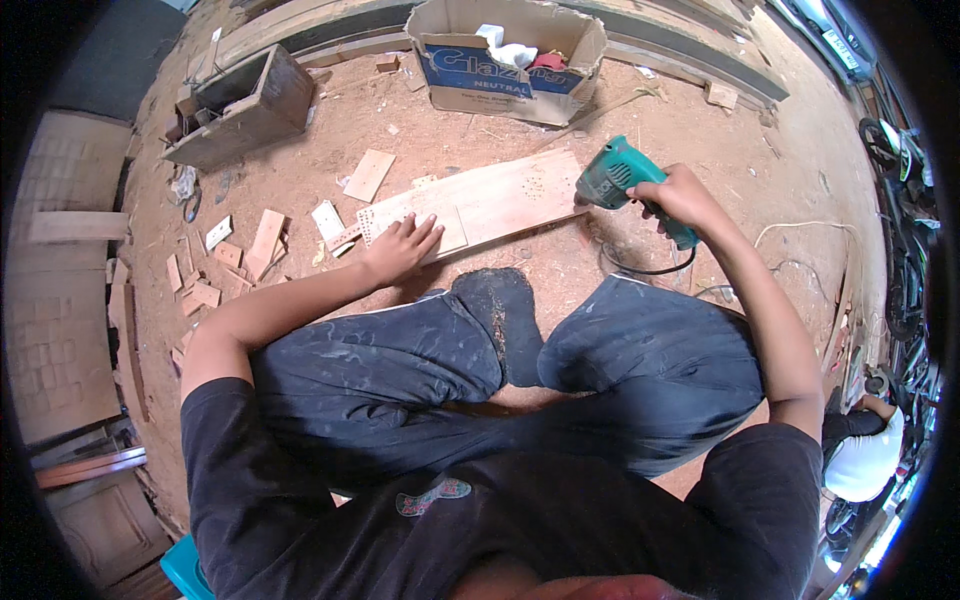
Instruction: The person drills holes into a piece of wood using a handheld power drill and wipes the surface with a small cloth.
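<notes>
A long wooden board (500,195) lies slantwise in front of me, with a cluster of small holes near its right end and rows of holes at its left end. My left hand (402,248) rests flat, fingers spread, on a thinner wood piece (452,228) at the board's left part. My right hand (675,197) grips a green power drill (618,172) by its handle. The drill's front end is at the board's right end; whether its tip touches the wood I cannot tell. A dark cord (650,270) trails from the handle.
Wood offcuts (265,240) lie scattered on the dusty floor at left, near a wooden box (255,105). A cardboard box (500,95) with white and red items stands beyond the board. Long beams (690,65) run behind it. A person in white (865,460) is at far right, near motorbikes.
</notes>
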`<control>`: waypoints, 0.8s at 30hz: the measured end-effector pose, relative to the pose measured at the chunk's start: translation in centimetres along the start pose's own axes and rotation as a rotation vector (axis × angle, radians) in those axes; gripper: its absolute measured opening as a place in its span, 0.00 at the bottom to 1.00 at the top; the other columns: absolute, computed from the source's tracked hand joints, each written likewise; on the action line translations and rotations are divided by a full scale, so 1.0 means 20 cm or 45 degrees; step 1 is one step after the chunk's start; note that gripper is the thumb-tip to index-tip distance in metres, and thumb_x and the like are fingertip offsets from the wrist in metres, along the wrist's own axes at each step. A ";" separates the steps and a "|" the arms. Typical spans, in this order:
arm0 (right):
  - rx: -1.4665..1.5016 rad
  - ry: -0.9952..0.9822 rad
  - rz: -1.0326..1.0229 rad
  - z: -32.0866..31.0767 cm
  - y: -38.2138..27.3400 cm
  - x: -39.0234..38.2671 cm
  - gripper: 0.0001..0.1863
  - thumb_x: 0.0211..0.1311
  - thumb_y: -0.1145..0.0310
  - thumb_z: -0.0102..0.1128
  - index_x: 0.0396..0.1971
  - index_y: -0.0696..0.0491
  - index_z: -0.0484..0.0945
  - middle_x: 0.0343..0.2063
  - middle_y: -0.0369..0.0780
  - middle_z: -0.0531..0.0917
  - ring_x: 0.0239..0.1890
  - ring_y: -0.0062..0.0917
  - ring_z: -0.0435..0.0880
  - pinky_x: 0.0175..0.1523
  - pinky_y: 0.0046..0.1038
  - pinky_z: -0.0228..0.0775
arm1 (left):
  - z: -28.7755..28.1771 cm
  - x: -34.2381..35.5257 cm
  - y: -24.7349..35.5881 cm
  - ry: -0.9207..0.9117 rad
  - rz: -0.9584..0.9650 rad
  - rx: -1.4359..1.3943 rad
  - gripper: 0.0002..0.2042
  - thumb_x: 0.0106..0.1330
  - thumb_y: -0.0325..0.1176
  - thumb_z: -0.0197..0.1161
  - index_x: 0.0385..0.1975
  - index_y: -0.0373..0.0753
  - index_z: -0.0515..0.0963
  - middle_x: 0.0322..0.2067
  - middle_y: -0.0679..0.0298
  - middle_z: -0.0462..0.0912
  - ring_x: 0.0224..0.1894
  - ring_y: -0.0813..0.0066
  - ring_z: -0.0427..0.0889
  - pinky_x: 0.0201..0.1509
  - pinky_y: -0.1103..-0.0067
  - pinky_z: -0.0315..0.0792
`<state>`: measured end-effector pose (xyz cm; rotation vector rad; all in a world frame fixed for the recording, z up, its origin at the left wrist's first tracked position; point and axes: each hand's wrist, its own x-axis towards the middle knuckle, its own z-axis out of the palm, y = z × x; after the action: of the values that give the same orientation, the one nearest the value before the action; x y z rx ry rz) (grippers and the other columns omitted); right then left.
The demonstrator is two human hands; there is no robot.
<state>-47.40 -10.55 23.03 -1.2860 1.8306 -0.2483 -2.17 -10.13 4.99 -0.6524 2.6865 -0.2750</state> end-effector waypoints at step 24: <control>0.543 0.433 0.079 -0.56 0.16 -0.10 0.17 0.56 0.57 0.66 0.32 0.58 0.79 0.22 0.41 0.83 0.15 0.20 0.77 0.19 0.23 0.70 | -0.04 1.24 -0.28 0.180 -0.789 -1.165 0.12 0.59 0.38 0.63 0.33 0.35 0.85 0.31 0.47 0.85 0.38 0.51 0.86 0.43 0.64 0.79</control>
<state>-57.62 -10.77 28.93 -0.9251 1.9545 -0.8182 -20.75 -26.79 -0.23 -1.7653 2.5580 0.8439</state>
